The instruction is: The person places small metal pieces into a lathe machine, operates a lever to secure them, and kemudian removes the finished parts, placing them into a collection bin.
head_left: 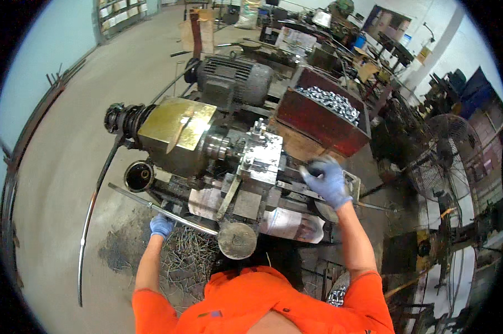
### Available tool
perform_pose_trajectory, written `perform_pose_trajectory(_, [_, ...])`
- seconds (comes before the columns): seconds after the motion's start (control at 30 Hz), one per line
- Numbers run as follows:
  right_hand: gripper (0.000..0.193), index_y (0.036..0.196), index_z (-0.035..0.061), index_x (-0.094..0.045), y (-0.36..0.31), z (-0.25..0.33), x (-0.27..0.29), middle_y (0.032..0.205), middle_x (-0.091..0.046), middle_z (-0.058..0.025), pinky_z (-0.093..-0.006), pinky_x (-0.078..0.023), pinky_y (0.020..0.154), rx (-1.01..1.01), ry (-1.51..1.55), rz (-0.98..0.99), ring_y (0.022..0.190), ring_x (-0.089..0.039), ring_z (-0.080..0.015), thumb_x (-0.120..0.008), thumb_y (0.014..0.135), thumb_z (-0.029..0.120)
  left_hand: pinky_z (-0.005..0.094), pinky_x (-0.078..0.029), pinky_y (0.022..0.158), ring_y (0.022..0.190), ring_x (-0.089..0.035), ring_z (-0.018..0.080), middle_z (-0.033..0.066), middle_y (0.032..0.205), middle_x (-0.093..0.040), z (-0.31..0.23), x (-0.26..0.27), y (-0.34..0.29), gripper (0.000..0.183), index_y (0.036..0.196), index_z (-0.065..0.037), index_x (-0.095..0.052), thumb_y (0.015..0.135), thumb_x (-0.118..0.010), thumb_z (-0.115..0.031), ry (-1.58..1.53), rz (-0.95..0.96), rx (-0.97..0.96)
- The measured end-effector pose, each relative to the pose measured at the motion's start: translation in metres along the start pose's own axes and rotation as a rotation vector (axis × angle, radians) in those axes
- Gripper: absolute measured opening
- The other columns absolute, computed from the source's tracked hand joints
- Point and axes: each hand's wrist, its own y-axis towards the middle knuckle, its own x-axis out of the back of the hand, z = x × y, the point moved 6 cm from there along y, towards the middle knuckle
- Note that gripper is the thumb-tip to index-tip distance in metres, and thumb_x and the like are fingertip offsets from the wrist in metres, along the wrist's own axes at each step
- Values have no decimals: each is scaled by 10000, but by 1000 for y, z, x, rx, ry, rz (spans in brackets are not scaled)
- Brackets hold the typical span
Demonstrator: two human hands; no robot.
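Observation:
A metalworking machine with a spindle chuck [216,146] and a shiny steel block [262,157] stands in front of me. Both my hands wear bluish gloves. My left hand [161,225] is low on the left, its fingers closed round a long metal lever bar [176,219]. That bar slopes down to a round metal disc [237,240] at the near edge. My right hand [328,181] hovers at the right end of the machine, thumb and fingers apart. Its fingertips are dark and slightly blurred, and I make out nothing in them.
Behind the right hand stands a red bin [318,119] of small shiny metal parts [332,104]. An electric motor [234,79] sits at the back. Thin metal scraps [187,256] litter the floor near my left arm. A fan [443,156] stands on the right.

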Motion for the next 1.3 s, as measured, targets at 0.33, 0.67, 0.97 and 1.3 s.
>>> perform_pose_trajectory(0.33, [304,694,0,-655,-168,-211,74,713,-644,-146,-328,-477,709,-647,-153,45,687,-631,-290,-714,700,298,381,-490,719,863,-619,296,117,925,-648,42,19,47,273,929,-107,-642,795,-510,-305,-150,7,-26])
perform_pose_trajectory(0.67, [567,1077,82,-581,-250,-377,70,1152,-553,-169,-411,-421,884,-705,-763,559,1060,-512,-338,-663,658,456,344,-504,584,702,-626,251,170,835,-633,109,120,-10,420,1083,-34,-585,809,-592,-352,-683,-228,130])
perform_pose_trajectory(0.97, [397,775,33,-620,-318,-302,75,790,-625,-196,-449,-471,709,-707,-716,207,777,-596,-381,-633,693,422,308,-438,370,412,-523,182,97,605,-570,53,143,-29,423,742,-13,-539,814,-594,-426,-1305,-452,431])
perform_pose_trajectory(1.3, [342,812,-22,-647,-591,-262,164,857,-612,-264,-444,-483,742,-1466,-697,367,874,-594,-394,-643,643,275,309,-436,411,436,-518,174,87,585,-568,42,98,15,241,827,-15,-565,824,-575,-256,-1464,-647,390])
